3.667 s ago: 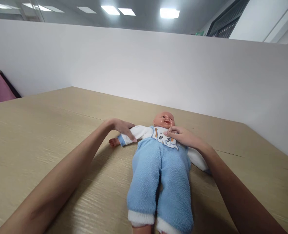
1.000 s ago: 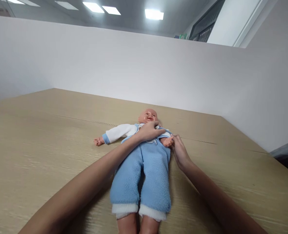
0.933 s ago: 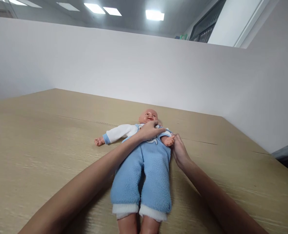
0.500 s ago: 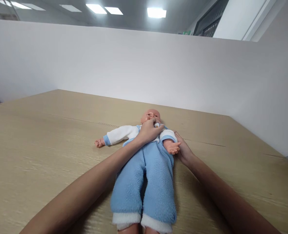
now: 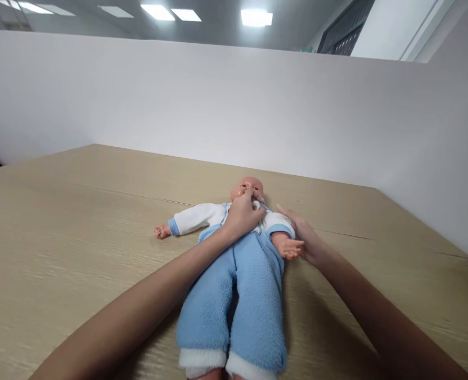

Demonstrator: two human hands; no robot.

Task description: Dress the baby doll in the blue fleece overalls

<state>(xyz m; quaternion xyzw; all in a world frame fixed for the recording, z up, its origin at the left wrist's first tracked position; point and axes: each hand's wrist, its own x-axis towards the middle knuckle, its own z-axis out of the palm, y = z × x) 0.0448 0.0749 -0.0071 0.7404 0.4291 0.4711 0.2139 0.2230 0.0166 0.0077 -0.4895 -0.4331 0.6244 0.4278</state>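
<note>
A baby doll [image 5: 253, 295] lies on its back, dressed in fleecy light-blue dungarees and a white top with blue cuffs. My left hand [image 5: 244, 215] is closed over its upper chest and neck, the fingertips just below its mouth. Beside the thumb shows a small white round detail with a brown centre, partly covered. Against the outer side of the doll's sleeve [image 5: 278, 220], on the right, rests my right hand [image 5: 306, 236]. Its visible finger is stretched along the sleeve; the remaining fingers are mostly hidden behind the doll's arm.
The doll lies on a wide wood-grain table [image 5: 99, 190] with thin seams across its top. A white partition [image 5: 218, 100] rises behind the table and along the right side. Ceiling lights [image 5: 255, 18] show above it.
My right hand has shifted a little to the right, its finger straighter, and the doll's arm beside it has swung outward. My left hand remains at the doll's chest.
</note>
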